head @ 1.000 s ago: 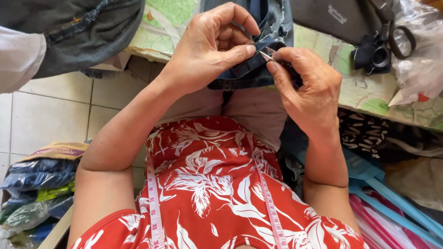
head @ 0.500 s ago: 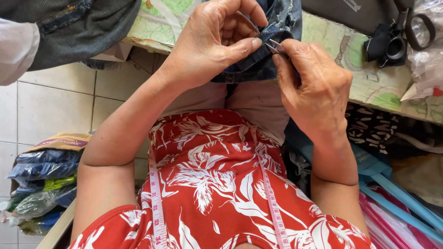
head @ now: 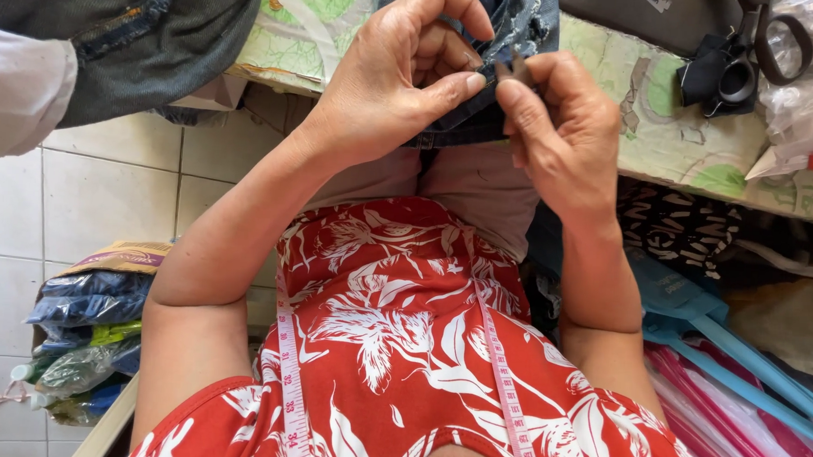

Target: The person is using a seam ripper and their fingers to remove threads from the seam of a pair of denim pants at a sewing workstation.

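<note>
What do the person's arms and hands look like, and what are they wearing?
Both forearms are bare, with no sleeves reaching them. The left hand and right hand wear no gloves; no rings or watch show. The person wears a red top with a white leaf print, and a pink measuring tape hangs around the neck down both sides.

The left hand (head: pixel 398 84) pinches the frayed edge of a blue denim garment (head: pixel 521 30) between thumb and forefinger. At its 3 o'clock, touching fingertips, the right hand (head: pixel 563 139) grips a small dark tool (head: pixel 513 68) (too small to identify) against the same edge. Black scissors (head: pixel 741 60) lie on the green patterned table (head: pixel 671 139) at 2 o'clock. A pink measuring tape (head: pixel 500 376) drapes over the red floral dress (head: pixel 402 345).
</note>
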